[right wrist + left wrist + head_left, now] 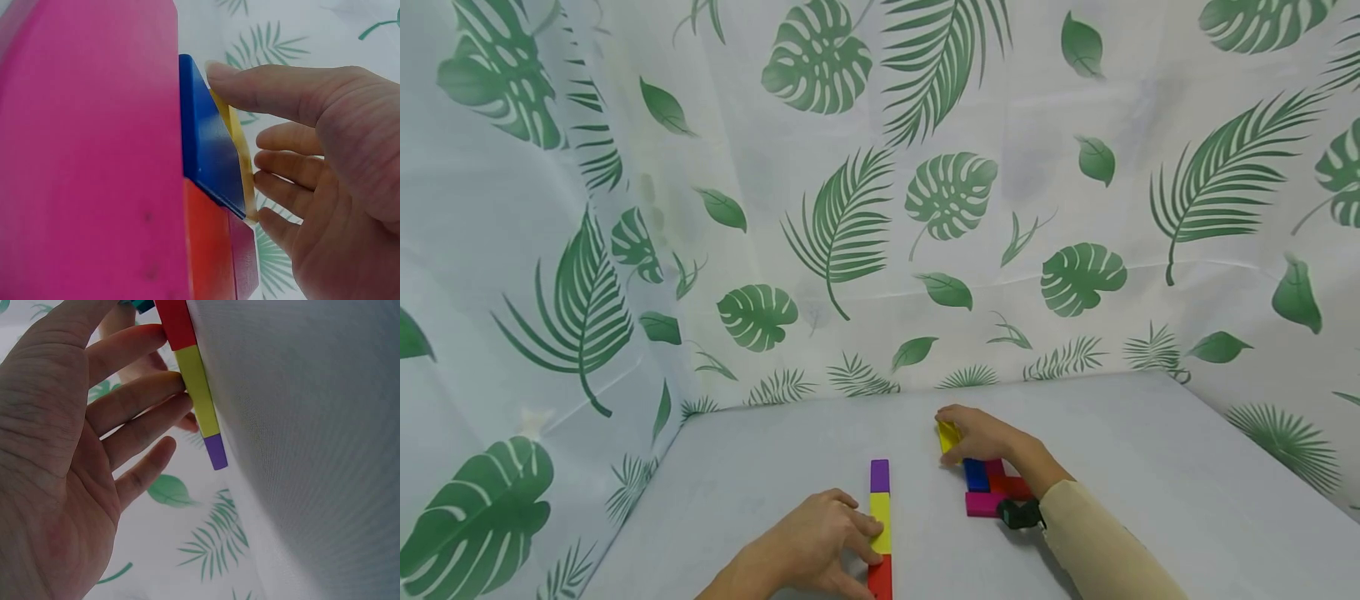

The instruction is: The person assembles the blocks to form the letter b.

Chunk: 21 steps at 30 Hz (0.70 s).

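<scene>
The right hand [988,434] was just past the blue block [977,477], on its far side. Its thumb and fingers were bent, with a small gap between them, and they pinched the far yellow block [949,437]. That block was on the far side of the blue block and a bit to its left, very close to it; I could not tell if the two touched. The left hand [816,537] was well to the left of the blue block and nearer to the person. Its fingers were almost straight and a bit spread, and they had hold of nothing. Their tips touched the sides of the near yellow block [880,515] and the near red block [880,575]. Those two made a straight row with the purple block [880,476], end to end, to the left of the blue block. The purple one was at the far end. The pink block [981,504] lay on the near side of the blue block, and the far red block [1017,487] was on its right. The table [737,450] was under the blue block, and a leafy cloth [842,221] hung well behind it.
</scene>
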Each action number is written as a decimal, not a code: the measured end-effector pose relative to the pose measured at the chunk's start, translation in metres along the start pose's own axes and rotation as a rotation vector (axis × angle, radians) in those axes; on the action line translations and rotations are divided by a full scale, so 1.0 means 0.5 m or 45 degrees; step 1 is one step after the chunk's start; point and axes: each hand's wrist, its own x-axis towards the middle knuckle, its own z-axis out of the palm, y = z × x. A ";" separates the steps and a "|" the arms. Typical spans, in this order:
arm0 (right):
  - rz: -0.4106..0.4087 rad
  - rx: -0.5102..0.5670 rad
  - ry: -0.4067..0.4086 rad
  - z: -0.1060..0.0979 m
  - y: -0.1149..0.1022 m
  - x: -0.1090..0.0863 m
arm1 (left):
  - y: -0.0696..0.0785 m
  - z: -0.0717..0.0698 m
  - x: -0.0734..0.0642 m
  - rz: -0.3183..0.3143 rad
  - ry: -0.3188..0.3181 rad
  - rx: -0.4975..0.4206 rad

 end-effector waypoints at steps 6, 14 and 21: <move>-0.001 -0.012 -0.009 0.003 0.005 -0.001 | -0.001 -0.001 0.001 -0.016 -0.015 -0.033; 0.024 -0.008 -0.029 -0.002 0.001 -0.007 | 0.002 -0.005 0.000 -0.003 -0.004 -0.008; 0.024 -0.002 -0.024 0.001 0.006 -0.008 | 0.004 -0.002 -0.001 0.004 0.012 0.007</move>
